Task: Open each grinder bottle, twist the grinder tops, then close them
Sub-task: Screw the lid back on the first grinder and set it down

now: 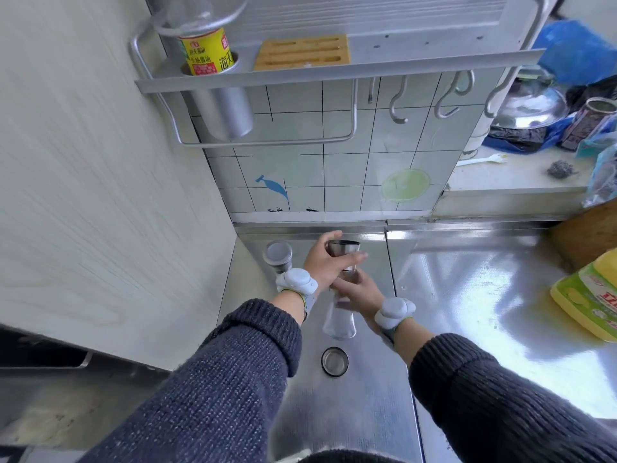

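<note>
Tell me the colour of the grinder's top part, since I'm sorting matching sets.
Shiny silver metal; the grinder top shows best in the head view.

The scene is bright with soft daylight. Strong white glare lies on the steel counter (467, 295) at the right side. Shadows are weak. The wide lens bends the wall (83, 195) and the shelf (334, 73) near the edges. The sleeves (217, 379) at the bottom look slightly blurred.
</note>
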`<state>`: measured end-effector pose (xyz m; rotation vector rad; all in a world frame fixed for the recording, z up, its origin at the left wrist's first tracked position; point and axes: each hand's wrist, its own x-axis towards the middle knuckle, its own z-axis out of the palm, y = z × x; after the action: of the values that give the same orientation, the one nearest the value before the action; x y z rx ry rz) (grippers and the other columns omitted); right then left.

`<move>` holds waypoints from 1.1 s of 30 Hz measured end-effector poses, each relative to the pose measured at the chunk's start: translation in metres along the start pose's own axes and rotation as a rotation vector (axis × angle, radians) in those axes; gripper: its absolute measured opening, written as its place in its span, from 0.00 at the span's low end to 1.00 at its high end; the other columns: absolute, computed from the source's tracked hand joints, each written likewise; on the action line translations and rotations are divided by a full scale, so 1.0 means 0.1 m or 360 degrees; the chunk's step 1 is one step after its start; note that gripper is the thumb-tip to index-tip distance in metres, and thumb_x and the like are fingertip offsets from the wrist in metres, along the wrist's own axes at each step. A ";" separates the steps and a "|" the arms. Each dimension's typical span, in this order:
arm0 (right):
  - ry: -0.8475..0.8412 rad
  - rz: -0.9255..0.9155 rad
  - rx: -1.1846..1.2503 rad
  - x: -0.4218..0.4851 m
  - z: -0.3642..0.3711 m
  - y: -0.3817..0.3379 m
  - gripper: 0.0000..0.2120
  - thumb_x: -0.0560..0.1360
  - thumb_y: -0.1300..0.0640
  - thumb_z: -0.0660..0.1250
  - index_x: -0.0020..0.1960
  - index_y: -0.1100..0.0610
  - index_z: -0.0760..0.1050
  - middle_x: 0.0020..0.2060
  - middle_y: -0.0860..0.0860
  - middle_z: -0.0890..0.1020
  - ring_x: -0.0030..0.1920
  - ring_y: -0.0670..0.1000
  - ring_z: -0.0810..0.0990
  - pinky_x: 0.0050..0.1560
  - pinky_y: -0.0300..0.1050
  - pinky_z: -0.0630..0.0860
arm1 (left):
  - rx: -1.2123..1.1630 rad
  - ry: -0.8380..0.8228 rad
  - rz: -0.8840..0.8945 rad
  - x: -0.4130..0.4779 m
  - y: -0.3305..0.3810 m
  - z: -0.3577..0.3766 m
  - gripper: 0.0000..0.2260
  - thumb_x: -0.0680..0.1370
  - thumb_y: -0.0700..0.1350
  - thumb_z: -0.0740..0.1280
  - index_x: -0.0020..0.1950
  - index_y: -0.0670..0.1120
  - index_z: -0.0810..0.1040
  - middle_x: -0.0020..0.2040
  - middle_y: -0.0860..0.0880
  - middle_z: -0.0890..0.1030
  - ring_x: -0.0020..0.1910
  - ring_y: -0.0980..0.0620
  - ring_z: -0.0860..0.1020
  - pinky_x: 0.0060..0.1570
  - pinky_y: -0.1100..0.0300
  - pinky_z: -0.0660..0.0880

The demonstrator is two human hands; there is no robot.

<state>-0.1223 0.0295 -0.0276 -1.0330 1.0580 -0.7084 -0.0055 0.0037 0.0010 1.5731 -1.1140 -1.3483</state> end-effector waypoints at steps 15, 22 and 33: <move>-0.0212 0.0630 0.0369 -0.02 0.12 -0.11 0.10 0.74 0.52 0.69 0.38 0.56 0.73 0.28 0.52 0.75 0.28 0.52 0.75 0.37 0.49 0.78 | -0.0228 -0.0034 -0.0571 0.01 0.04 -0.08 0.17 0.65 0.58 0.80 0.38 0.46 0.83 0.41 0.45 0.84 0.33 0.47 0.77 0.35 0.56 0.69; 0.0317 0.0431 -0.0507 0.06 0.15 0.05 0.12 0.68 0.51 0.67 0.45 0.59 0.76 0.34 0.53 0.83 0.34 0.55 0.82 0.44 0.54 0.81 | -0.0165 0.0267 -0.0415 0.04 -0.03 0.10 0.10 0.68 0.48 0.80 0.32 0.48 0.82 0.30 0.49 0.80 0.34 0.47 0.78 0.39 0.56 0.76; -0.0533 0.0816 0.0712 -0.09 0.09 -0.01 0.09 0.74 0.53 0.69 0.38 0.54 0.73 0.29 0.49 0.74 0.28 0.49 0.74 0.35 0.44 0.76 | -0.0608 -0.0400 -0.0684 -0.06 -0.14 -0.18 0.12 0.77 0.53 0.71 0.44 0.45 0.83 0.41 0.48 0.84 0.32 0.54 0.80 0.22 0.67 0.69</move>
<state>-0.1176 0.0400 -0.0219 -0.4410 0.7744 -0.3119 0.0142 0.0138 -0.0078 1.4276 -0.6150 -1.9568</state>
